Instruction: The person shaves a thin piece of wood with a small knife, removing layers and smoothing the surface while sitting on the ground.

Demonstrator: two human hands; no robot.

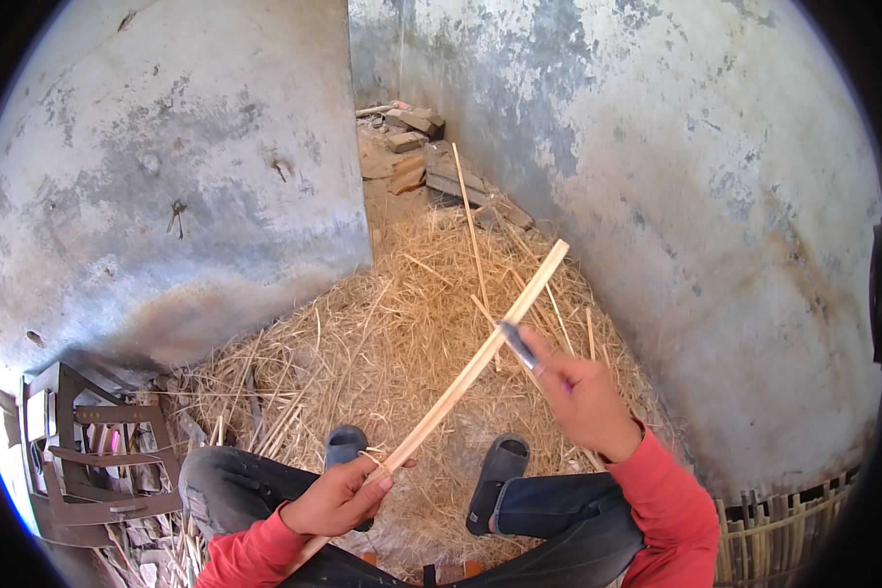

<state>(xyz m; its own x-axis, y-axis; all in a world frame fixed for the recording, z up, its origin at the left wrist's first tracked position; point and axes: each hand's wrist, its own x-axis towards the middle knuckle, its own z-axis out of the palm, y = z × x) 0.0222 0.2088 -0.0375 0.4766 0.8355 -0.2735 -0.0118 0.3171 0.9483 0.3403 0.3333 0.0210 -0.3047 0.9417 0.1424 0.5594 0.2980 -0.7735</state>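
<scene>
A long pale wooden strip (456, 389), perhaps split bamboo, slants from between my knees up to the right. Near its lower part, my left hand (335, 498) is closed around it, with the thumb on top. A thin curled shaving (374, 457) stands on the strip just above that hand. In my right hand (588, 404) is a knife (518, 346), gripped by a handle the fingers mostly hide. Its short grey blade lies against the strip in the upper part, slightly blurred.
Straw-like shavings (412, 284) cover the ground ahead, with loose thin sticks (470, 220) on them. Bricks (412, 122) lie at the far gap between two worn walls (676, 196). A dark wooden chair frame (108, 461) stands left; a slatted bamboo piece (784, 534) is lower right.
</scene>
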